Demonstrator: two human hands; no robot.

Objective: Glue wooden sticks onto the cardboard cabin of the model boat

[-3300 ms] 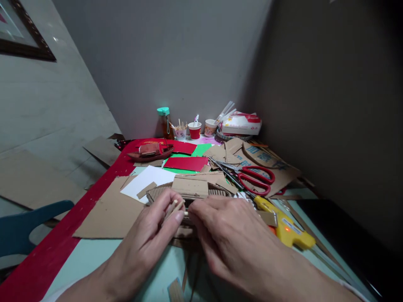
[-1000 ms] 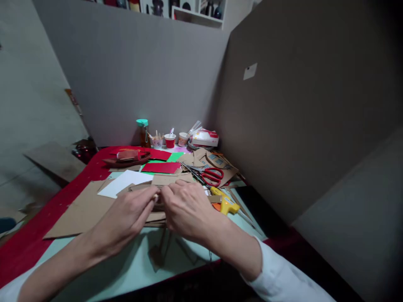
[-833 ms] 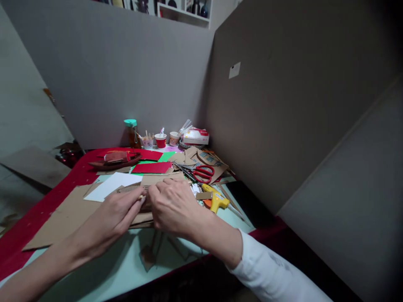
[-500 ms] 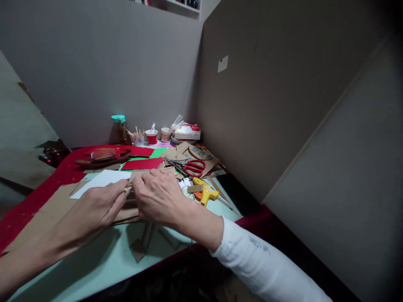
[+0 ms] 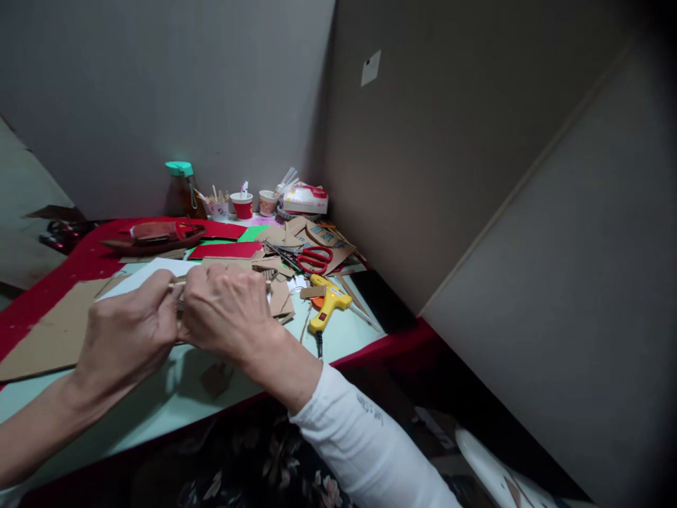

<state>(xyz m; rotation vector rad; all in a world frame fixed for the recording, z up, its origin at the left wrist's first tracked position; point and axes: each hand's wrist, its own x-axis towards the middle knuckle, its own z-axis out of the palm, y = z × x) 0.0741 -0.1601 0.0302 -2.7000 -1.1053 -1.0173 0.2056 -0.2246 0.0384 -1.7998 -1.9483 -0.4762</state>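
Observation:
My left hand (image 5: 130,324) and my right hand (image 5: 227,310) meet above the table's left-centre part, knuckles up and fingers curled. Both are closed on a small piece of cardboard (image 5: 178,284); only a thin pale edge shows between the thumbs, and the rest is covered by my fingers. A white sheet of paper (image 5: 159,267) lies just behind my left hand. Beyond my right wrist are loose cardboard scraps (image 5: 281,299) and a yellow glue gun (image 5: 331,303) with its black cord.
Red-handled scissors (image 5: 315,259) rest on a cardboard pile. Further back are a model boat (image 5: 153,237), red card (image 5: 225,250), a bottle with a teal lid (image 5: 183,189), paper cups (image 5: 242,206) and a tissue pack (image 5: 305,199). A large cardboard sheet (image 5: 45,331) covers the left side. Grey panels enclose the table.
Both hands have drawn closer together and shifted left in view, hiding more of the cardboard. The view has tilted down and turned slightly right, bringing the whole glue gun into sight.

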